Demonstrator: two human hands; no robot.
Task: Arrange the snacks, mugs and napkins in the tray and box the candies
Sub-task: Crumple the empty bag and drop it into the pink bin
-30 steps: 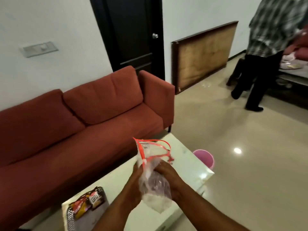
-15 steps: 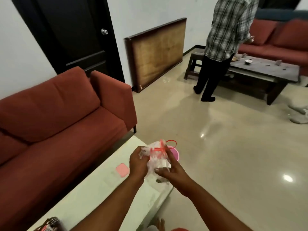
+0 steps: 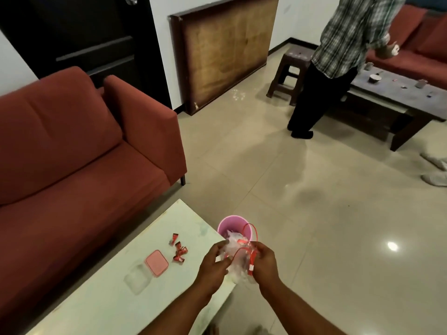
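Head view is showing both hands crumpling a clear plastic bag [image 3: 238, 262] above the counter's [image 3: 101, 301] right edge, over a pink bin [image 3: 232, 224]. Left hand [image 3: 212, 268] and right hand [image 3: 263, 263] are each closing their grip on it. Red candies [image 3: 179, 250] are lying scattered on the counter beside a pink lid [image 3: 156, 263], their long axes pointing different ways.

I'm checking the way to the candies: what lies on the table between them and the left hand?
Nothing: in the head view the pale table is bare between the red candies and the left hand, which holds the plastic bag.
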